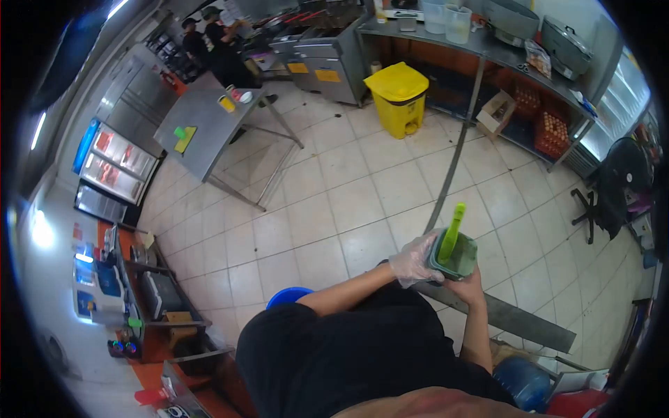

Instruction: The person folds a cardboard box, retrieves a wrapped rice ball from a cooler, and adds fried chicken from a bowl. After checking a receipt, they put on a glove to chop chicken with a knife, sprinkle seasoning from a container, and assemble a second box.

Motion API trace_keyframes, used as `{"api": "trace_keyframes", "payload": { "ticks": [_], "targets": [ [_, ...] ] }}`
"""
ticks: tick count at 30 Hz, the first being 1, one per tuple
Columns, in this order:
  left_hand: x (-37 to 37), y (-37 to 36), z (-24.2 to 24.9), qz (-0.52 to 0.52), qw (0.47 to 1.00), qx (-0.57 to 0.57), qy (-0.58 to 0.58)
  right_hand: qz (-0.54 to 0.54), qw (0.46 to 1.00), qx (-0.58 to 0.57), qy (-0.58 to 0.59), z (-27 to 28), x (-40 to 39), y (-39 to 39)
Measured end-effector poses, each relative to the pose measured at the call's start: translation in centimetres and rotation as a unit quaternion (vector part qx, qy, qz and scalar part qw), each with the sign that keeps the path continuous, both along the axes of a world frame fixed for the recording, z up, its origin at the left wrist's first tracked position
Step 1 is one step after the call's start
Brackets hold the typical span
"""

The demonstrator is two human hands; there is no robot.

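Observation:
In front of my body I hold a square green-grey container (465, 259) with both hands. A bright green utensil (451, 235) stands tilted in it, its handle above the rim; its lower end is hidden. My left hand (417, 262), in a clear plastic glove, is closed around the container's left side. From below and the right, my right hand (465, 284) grips the same container, with its fingers partly hidden behind it. What lies in the bottom of the container is hard to make out.
A steel table (209, 129) stands ahead on the left, and a yellow pedal bin (398, 101) ahead. Along the right runs a steel counter (446, 43). A blue bucket (287, 296) is by my left elbow. Two people (221, 49) stand near the far cooking equipment.

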State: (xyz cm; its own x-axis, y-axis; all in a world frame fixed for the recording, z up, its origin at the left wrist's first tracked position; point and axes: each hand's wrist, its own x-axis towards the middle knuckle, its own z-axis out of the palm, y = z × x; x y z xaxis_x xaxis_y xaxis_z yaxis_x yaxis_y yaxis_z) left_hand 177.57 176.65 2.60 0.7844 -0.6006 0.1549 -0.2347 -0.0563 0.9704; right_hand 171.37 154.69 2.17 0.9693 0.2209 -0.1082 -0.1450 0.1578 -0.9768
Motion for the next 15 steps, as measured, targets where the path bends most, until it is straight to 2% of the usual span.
{"api": "trace_keyframes", "payload": {
  "ticks": [3,5,7,10,11,14,15],
  "targets": [
    [8.7,-7.9,0.3,-0.130,0.989,-0.076,0.009,-0.113,0.990,-0.068,-0.046,-0.8,4.6,-7.0],
    [13.7,-13.0,0.5,-0.168,0.985,-0.029,-0.040,-0.197,0.977,-0.060,-0.050,-1.1,5.5,-11.4],
    [18.0,-19.0,0.6,-0.241,0.962,0.001,-0.126,-0.238,0.968,-0.084,-0.004,0.4,6.2,-15.9],
    [21.7,-29.8,-0.3,-0.369,0.925,0.011,-0.092,-0.296,0.944,-0.147,-0.011,0.5,7.7,-23.7],
    [21.9,-33.1,-1.1,-0.390,0.919,-0.001,0.050,-0.316,0.936,-0.152,-0.017,0.2,8.1,-26.1],
    [24.1,-43.7,-0.7,-0.400,0.914,0.016,0.069,-0.379,0.915,-0.132,-0.031,-0.8,9.9,-34.2],
    [24.5,-47.0,-0.4,-0.397,0.917,0.017,0.029,-0.383,0.911,-0.149,-0.027,-0.5,10.4,-37.2]
  ]
}}
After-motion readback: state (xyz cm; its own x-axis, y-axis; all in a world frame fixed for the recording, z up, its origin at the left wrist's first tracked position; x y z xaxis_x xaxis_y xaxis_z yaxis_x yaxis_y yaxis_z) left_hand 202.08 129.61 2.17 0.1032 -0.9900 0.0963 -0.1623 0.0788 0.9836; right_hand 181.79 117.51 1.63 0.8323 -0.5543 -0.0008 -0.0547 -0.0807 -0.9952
